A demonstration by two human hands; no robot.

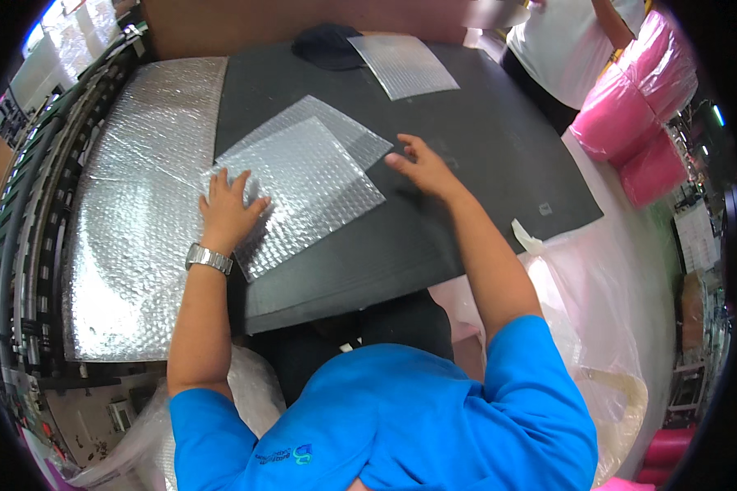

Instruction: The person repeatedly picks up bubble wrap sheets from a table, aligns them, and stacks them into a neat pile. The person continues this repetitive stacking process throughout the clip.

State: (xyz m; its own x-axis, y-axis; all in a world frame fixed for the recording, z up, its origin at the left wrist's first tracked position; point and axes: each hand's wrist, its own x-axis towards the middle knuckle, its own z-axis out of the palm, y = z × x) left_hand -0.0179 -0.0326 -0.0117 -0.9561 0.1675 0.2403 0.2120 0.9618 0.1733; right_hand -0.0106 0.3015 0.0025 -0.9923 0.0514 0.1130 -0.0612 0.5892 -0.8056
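Note:
Two overlapping sheets of clear bubble wrap lie at an angle on the black table. My left hand (229, 211), fingers spread, rests on the left side of the upper bubble wrap sheet (307, 192). Partly covered by it, the lower bubble wrap sheet (356, 139) shows its far corner. My right hand (422, 168) hovers just right of the sheets, empty, with its fingers apart. Left of my left hand, a long shiny bubble wrap strip (139, 196) runs along the table's side.
On the black table (499, 164), another bubble wrap piece (405, 65) lies at the back beside a dark cap (327, 47). A rail-like machine frame (37, 237) borders the left. Pink wrapped rolls (630, 123) and a person in a white shirt (561, 45) stand at the far right.

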